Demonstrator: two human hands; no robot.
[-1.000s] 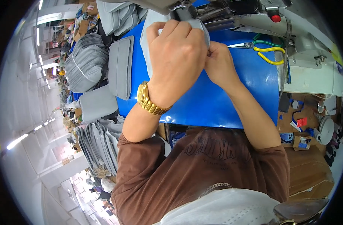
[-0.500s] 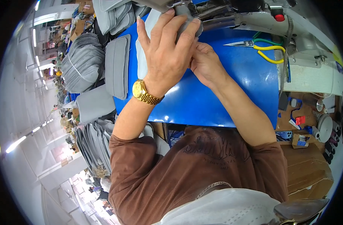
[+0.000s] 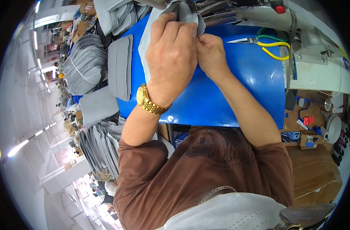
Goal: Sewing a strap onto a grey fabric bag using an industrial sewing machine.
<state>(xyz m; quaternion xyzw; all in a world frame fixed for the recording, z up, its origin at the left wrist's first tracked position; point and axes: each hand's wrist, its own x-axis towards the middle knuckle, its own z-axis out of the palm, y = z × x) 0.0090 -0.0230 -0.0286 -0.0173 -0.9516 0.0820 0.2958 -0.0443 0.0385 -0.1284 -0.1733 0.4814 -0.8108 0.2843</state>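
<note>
Under a machine head (image 3: 217, 18) at the top of the blue work surface (image 3: 251, 88) lies a pale grey fabric piece (image 3: 145, 36). My left hand (image 3: 171, 61), with a gold watch at the wrist, has its fingers bent over this piece near the machine. Just right of it, my right hand (image 3: 211, 53) pinches at the edge of the grey fabric, its fingertips partly hidden. Yellow-and-green-handled scissors (image 3: 275, 46) lie to the right. A flat stack of grey padded pieces (image 3: 119, 67) rests at the left edge of the blue surface.
More grey piles stand at the left (image 3: 85, 65), upper left (image 3: 113, 15) and lower left (image 3: 98, 149). A red button (image 3: 280, 9) sits on the machine. A wooden shelf at right holds small parts and a cardboard box (image 3: 309, 138). A large workshop stretches along the left.
Both hands have shifted slightly up and leftward since a second ago. My left fingers spread out midway and are now drawn closer together, bent over the fabric.
</note>
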